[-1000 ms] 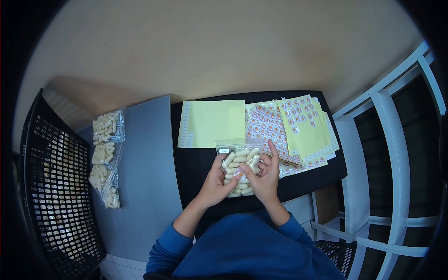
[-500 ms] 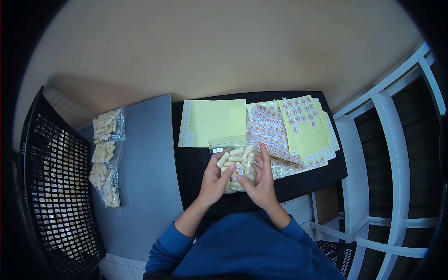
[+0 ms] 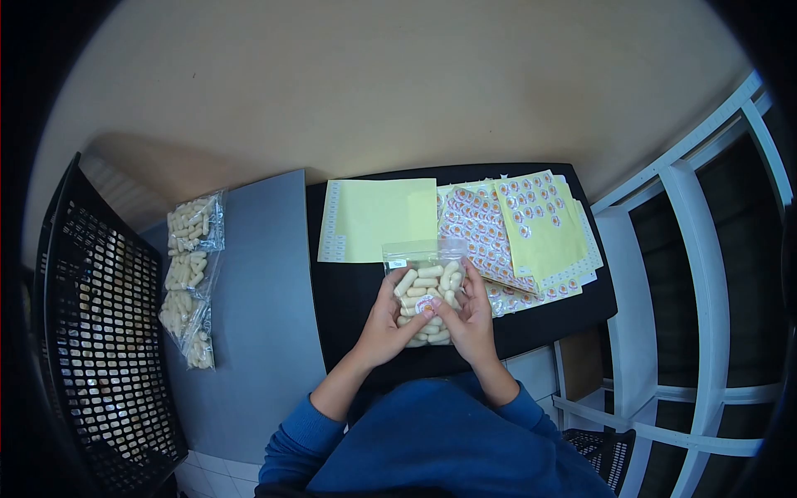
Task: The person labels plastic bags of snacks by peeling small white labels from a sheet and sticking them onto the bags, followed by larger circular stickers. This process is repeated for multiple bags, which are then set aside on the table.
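Note:
A clear zip bag (image 3: 426, 282) full of pale, capsule-shaped pieces is held between my two hands above the black table's front part. My left hand (image 3: 387, 324) grips its left side, and my right hand (image 3: 470, 322) grips its right side. Both thumbs press on a round orange-and-white sticker (image 3: 427, 305) on the bag's front. A small white label (image 3: 398, 263) shows at the bag's upper left corner. Behind the bag lie a yellow sheet (image 3: 386, 216) with small labels along its left edge and a stack of round-sticker sheets (image 3: 477, 228).
Several filled bags (image 3: 188, 274) lie in a column on the grey board (image 3: 257, 332) at the left. A black perforated basket (image 3: 108, 332) stands at the far left. White metal shelving (image 3: 697, 241) is at the right, with another dark basket (image 3: 594, 452) below.
The bag has shifted slightly right. My left thumb has moved right and down onto the sticker, and my right thumb has moved slightly up. My right fingers have closed more around the bag's edge.

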The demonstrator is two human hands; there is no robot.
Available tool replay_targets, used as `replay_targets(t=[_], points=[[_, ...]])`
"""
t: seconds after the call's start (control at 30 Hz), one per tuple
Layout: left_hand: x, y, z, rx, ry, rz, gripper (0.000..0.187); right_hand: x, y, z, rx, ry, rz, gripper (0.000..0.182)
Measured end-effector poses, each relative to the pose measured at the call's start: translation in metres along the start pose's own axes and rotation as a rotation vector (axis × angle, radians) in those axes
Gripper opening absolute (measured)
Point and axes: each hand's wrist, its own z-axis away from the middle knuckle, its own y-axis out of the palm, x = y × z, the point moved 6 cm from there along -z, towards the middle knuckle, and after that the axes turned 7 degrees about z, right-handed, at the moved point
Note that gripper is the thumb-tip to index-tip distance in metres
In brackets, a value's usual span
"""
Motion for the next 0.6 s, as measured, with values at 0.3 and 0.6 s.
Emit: replay_targets(t=[0.3,0.6], points=[[0.002,0.012,0.005,0.105,-0.01,-0.015,0.071,0.016,-0.013,0.012,-0.057,-0.013,0.029,0.07],[0.013,0.0,0.006,0.09,-0.073,-0.276,0.064,0.046,-0.317,0.231,-1.393,-0.169,0.464,0.036]])
